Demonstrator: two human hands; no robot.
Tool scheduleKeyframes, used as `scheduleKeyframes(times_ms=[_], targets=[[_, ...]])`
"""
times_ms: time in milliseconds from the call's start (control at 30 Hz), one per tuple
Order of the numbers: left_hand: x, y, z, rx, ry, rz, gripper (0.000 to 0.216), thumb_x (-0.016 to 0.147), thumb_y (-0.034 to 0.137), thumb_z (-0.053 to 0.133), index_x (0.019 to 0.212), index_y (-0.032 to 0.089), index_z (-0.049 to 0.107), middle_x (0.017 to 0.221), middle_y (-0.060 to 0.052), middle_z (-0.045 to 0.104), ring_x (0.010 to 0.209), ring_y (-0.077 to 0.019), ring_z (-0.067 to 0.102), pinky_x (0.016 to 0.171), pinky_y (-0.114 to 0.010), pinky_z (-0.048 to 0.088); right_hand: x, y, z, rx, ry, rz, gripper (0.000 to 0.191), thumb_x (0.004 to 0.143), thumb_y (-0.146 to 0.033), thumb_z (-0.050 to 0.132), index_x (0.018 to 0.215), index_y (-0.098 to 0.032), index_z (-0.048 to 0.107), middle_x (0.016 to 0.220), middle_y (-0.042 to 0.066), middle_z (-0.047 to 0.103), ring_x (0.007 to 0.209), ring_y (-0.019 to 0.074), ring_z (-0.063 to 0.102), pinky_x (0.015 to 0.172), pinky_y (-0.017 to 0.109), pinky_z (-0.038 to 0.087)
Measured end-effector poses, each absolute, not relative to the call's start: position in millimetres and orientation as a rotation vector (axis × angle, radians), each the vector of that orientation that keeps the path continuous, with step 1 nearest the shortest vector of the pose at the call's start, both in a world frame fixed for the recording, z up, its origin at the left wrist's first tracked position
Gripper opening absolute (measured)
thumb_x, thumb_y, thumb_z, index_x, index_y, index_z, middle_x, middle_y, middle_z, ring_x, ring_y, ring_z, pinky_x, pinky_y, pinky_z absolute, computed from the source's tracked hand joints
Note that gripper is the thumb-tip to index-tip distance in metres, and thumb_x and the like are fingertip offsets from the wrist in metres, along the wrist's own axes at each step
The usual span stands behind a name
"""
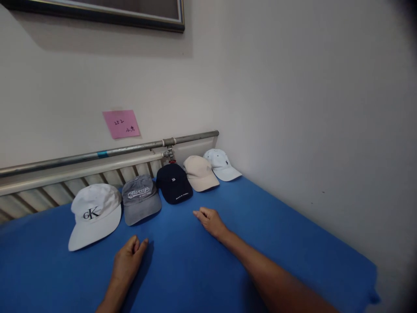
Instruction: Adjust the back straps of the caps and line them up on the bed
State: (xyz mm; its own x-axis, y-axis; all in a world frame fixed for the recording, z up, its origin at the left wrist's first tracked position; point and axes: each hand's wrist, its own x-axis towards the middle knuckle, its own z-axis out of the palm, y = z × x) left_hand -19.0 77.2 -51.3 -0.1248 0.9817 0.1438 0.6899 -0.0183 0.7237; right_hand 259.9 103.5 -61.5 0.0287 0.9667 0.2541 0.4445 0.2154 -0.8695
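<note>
Several baseball caps stand in a row on a blue-covered table (195,261), brims toward me. From left to right they are a white cap with CK letters (97,213), a grey cap with white lettering (140,200), a black cap (172,184), a beige cap (199,173) and a pale blue cap (222,164). My left hand (128,258) is curled closed with nothing in it, in front of the white and grey caps and apart from them. Just in front of the black cap, my right hand (211,221) is also closed and touches no cap.
Behind the caps runs a radiator (65,189) with a metal pipe (137,150) above it. A pink note (121,124) is stuck to the wall. Overhead hangs a framed picture (130,19). A bare wall (309,108) borders the table's right side.
</note>
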Motion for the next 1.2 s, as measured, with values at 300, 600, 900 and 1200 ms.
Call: scheduleKeyframes(times_ms=[300,600,900,1200], targets=[[-23,75,-53,1.778,1.925,0.946,0.039,0.067,0.058,0.04,0.053,0.025,0.024,0.045,0.006,0.031,0.047,-0.0131,0.033,0.052,-0.027,0.029,257,99,-61,-1.444,-1.607,0.667,0.04,0.086,-0.036,0.052,0.055,-0.019,0.034,0.054,-0.007,0.033,0.055,0.0089,0.032,0.057,0.024,0.027],[-23,62,-39,1.853,1.916,1.115,0.078,0.072,0.051,0.044,0.138,0.009,0.041,0.062,0.003,0.052,0.056,-0.0216,0.056,0.056,-0.031,0.042,262,75,-38,-1.463,-1.63,0.758,0.072,0.072,-0.01,0.061,0.14,-0.026,0.045,0.059,-0.01,0.05,0.054,0.0091,0.049,0.055,0.02,0.036],[-13,20,18,1.908,2.139,1.238,0.09,0.072,0.051,0.047,0.153,0.023,0.018,0.075,-0.001,0.062,0.063,-0.025,0.062,0.054,-0.031,0.041,268,37,23,-1.19,-1.462,0.358,0.07,0.084,-0.024,0.057,0.149,-0.025,0.032,0.067,-0.006,0.053,0.057,0.0098,0.046,0.066,0.024,0.045],[-10,11,13,1.849,2.204,1.23,0.082,0.081,0.035,0.047,0.153,0.017,0.012,0.069,0.004,0.054,0.055,-0.0157,0.055,0.053,-0.024,0.036,264,30,30,-1.189,-1.562,0.052,0.066,0.086,-0.025,0.057,0.148,-0.024,0.035,0.068,-0.001,0.057,0.072,0.0169,0.051,0.077,0.033,0.047]])
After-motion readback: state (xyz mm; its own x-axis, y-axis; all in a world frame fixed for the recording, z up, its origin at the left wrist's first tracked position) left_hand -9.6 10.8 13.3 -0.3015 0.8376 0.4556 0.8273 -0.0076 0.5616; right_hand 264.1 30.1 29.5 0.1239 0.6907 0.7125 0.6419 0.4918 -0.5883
